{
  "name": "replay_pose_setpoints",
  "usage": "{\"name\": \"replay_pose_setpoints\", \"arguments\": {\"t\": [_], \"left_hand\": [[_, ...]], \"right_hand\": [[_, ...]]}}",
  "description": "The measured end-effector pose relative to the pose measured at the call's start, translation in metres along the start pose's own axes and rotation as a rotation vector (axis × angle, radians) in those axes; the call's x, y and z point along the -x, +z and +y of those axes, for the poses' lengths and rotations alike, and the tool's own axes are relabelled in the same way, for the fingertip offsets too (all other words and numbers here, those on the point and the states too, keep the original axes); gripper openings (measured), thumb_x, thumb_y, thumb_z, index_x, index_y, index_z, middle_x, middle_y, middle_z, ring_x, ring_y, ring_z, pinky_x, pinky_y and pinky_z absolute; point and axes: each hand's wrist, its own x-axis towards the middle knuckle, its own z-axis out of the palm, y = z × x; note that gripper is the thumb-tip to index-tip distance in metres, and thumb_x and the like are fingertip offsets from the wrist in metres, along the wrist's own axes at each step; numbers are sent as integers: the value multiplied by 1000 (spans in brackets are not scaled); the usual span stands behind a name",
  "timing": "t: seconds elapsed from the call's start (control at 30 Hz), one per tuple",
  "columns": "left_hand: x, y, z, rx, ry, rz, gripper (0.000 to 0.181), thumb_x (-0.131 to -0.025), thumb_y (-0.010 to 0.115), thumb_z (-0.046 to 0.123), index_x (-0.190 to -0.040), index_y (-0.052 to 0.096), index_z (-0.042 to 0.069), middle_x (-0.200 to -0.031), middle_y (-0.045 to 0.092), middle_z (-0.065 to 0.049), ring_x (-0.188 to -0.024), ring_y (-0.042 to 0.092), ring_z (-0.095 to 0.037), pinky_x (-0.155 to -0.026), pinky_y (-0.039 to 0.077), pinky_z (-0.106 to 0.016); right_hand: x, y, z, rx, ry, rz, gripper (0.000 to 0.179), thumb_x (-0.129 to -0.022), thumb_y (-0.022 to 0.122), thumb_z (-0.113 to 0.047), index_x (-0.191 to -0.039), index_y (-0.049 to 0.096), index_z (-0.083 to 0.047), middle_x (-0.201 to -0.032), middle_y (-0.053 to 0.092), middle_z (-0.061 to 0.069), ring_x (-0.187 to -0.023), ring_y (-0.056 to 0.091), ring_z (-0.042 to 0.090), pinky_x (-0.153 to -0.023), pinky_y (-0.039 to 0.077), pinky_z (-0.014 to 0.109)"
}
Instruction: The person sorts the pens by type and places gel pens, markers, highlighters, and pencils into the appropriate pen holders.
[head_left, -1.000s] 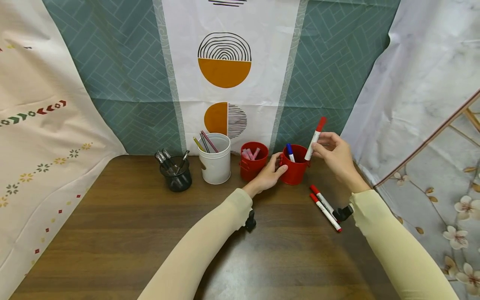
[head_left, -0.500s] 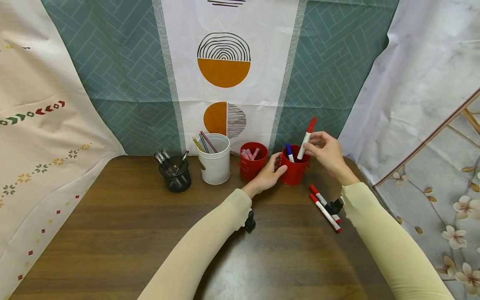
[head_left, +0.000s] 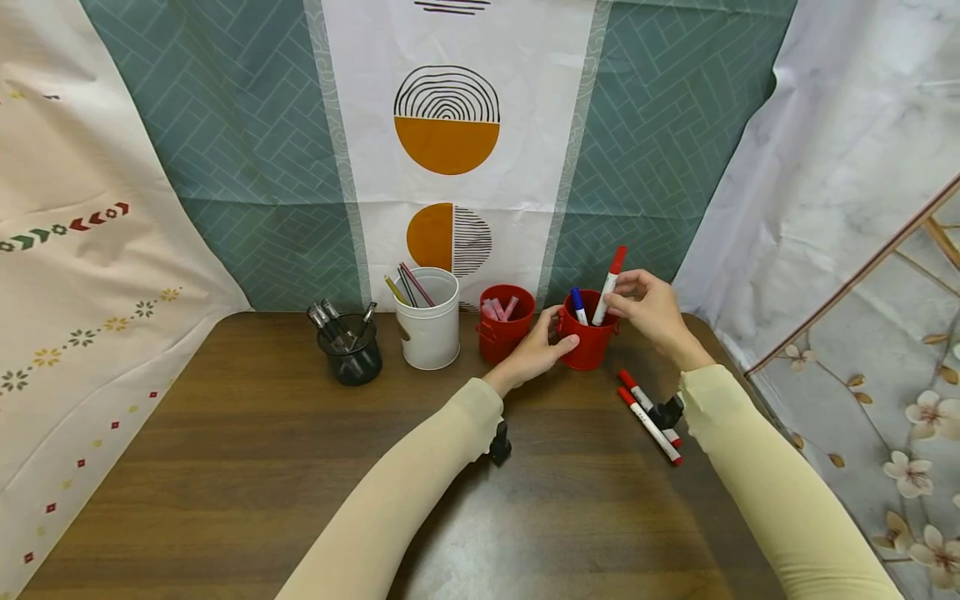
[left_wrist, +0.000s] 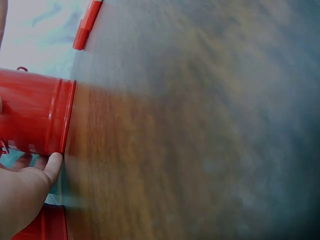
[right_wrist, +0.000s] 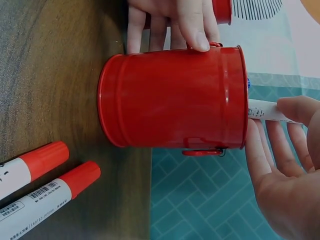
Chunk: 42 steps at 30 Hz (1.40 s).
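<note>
My left hand (head_left: 534, 353) holds the right-hand small red bucket (head_left: 590, 348) at its left side, thumb toward the front. In the right wrist view its thumb lies by the bucket's handle. My right hand (head_left: 654, 310) pinches a white marker with a red cap (head_left: 607, 285), cap upward and tilted right. The marker's lower end is inside the bucket, hidden by the wall in the right wrist view. A blue-capped marker (head_left: 578, 305) leans inside the same bucket. Two more red-capped markers lie on the table below my right hand, the nearer marker (head_left: 649, 425) fully visible.
Left of the held bucket stand another red bucket (head_left: 501, 337) with pink sticks, a white bucket (head_left: 432, 340) with pencils, and a black mesh cup (head_left: 357, 367) with several pens. A patterned cloth (head_left: 637, 167) hangs behind the wooden table (head_left: 247, 467).
My right hand has moved left with the red-capped marker, from the bucket's right rim to over its mouth, then lowered it partly inside. My left hand has stayed on the bucket.
</note>
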Motion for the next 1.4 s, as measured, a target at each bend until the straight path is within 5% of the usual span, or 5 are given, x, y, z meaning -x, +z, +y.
{"name": "replay_pose_setpoints", "arguments": {"t": [0.77,1.17,1.4], "left_hand": [[-2,3,3,25,36,7,77,-106,66,28,-168,21,19,-169,34,-10,-155,37,-30,-123,38,-51],[-7,2,2,19,41,-2,77,-107,65,25,-169,19,18,-171,32,-9,-156,35,-29,-122,41,-49],[-8,1,0,18,36,2,78,-107,66,25,-169,19,18,-171,31,-10,-158,32,-29,-121,41,-49]], "right_hand": [[4,-3,-5,53,-38,-59,37,-100,72,-2,-134,60,6,-127,65,36,-92,77,14,-84,63,28],[46,-32,-11,391,-204,-52,27,-98,77,-8,-123,70,-1,-113,76,21,-86,68,-6,-73,54,11],[82,-40,-4,607,-222,-103,23,-94,79,-7,-117,74,-9,-101,81,6,-87,77,19,-72,51,13]]}}
